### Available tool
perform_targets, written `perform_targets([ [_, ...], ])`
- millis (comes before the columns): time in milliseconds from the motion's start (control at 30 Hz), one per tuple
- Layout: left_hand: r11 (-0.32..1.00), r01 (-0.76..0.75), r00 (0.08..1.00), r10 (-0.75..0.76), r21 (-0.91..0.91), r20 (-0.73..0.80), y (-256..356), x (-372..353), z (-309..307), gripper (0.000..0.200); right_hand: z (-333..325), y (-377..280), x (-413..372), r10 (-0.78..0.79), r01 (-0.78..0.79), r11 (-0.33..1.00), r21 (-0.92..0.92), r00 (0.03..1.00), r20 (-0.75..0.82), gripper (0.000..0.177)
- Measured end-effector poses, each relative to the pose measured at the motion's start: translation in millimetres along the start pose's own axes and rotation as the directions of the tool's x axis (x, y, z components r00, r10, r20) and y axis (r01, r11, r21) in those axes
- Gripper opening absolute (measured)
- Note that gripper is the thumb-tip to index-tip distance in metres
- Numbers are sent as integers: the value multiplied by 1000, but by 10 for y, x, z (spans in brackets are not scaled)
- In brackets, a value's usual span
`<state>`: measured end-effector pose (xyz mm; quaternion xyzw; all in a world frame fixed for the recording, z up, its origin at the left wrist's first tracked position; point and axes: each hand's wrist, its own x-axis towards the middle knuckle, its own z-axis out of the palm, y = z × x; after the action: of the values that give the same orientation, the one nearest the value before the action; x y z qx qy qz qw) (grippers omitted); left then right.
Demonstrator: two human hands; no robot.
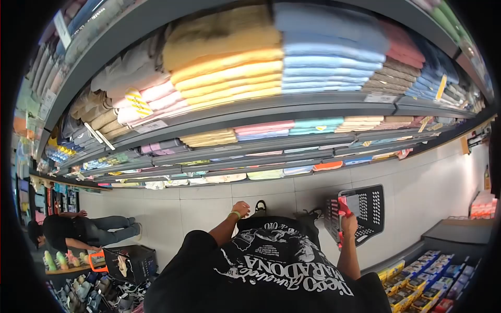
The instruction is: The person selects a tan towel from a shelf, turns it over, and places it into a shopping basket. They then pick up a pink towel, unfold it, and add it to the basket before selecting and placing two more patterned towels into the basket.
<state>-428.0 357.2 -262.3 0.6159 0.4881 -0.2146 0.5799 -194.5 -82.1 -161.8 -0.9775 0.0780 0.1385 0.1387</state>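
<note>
My right hand (348, 224) is wrapped round the red handle (344, 207) of a black shopping basket (371, 208) with perforated sides. The basket hangs at my right side above the floor. My left hand (241, 208), with a band on its wrist, hangs in front of my body. Its fingers are loosely bent and slightly apart, and I see nothing in them. Ahead of me, folded yellow towels (227, 68) and folded blue towels (329, 52) are stacked on a shelf, out of reach of both hands as they are now.
A long grey shelf edge (313, 101) curves across the front, with more folded textiles on lower shelves. Tiled floor (203, 208) lies below. To the left is another person (88, 229) near a dark basket (130, 263) with an orange handle. Boxed goods (422, 281) fill a display at lower right.
</note>
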Motion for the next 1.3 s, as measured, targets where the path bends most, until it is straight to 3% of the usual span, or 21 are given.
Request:
perform_targets([
  [100,1000,15,999,-16,16,37,-237,-7,-312,19,155,18,-113,-58,53,996,-76,996,-61,28],
  [167,999,4,1000,-5,36,25,-264,-29,-488,20,275,78,-31,-25,24,997,-80,1000,-7,36],
  [333,1000,9,997,-8,-12,73,-800,359,-794,21,291,-127,-222,-63,84,979,-184,991,117,40],
  [400,972,-115,992,100,207,78,-1015,549,-839,23,249,-235,-357,-56,83,984,-159,984,166,40],
  [433,972,-113,992,97,206,85,-1061,574,-827,23,222,-294,-418,-60,90,988,-129,974,218,41],
  [533,889,-178,984,151,422,98,-914,473,-904,28,174,-515,-657,-96,136,982,-134,958,270,34],
  [567,746,-412,911,347,523,223,-945,594,-900,20,243,-589,-730,-121,167,975,-145,951,284,29],
  [600,910,-268,959,220,316,180,-804,502,-889,19,280,-579,-765,-149,201,967,-156,944,295,26],
  [633,992,-88,982,73,85,172,-682,396,-884,19,327,-559,-804,-134,187,970,-156,944,300,26],
  [833,998,-37,988,30,49,150,-415,265,-949,27,482,-625,-1011,-189,220,972,-83,941,280,30],
  [900,994,-89,987,81,56,137,-299,147,-979,21,490,-656,-1055,-189,225,970,-87,933,306,31],
  [933,980,-183,978,189,-73,87,-214,96,-984,19,493,-666,-1055,-188,229,969,-90,926,328,31],
  [967,941,-279,957,288,-193,23,-115,52,-997,18,490,-674,-1045,-191,232,969,-90,925,329,31],
  [1033,845,-489,872,466,-217,-150,86,-3,-1035,20,491,-659,-1016,-172,233,961,-151,926,335,33],
  [1100,646,-733,677,665,-214,-314,454,-242,-1178,21,376,-692,-948,-207,281,950,-136,893,399,33],
  [1167,630,-767,607,647,-125,-462,997,-720,-1360,22,242,-805,-898,-245,330,937,-116,855,456,33],
  [1233,527,-842,486,651,-114,-583,1422,-1110,-1558,19,114,-976,-852,-279,348,933,-87,856,435,33],
  [1300,516,-856,406,667,-5,-625,1684,-1319,-1806,15,-93,-1203,-849,-340,395,918,-42,836,430,34],
])
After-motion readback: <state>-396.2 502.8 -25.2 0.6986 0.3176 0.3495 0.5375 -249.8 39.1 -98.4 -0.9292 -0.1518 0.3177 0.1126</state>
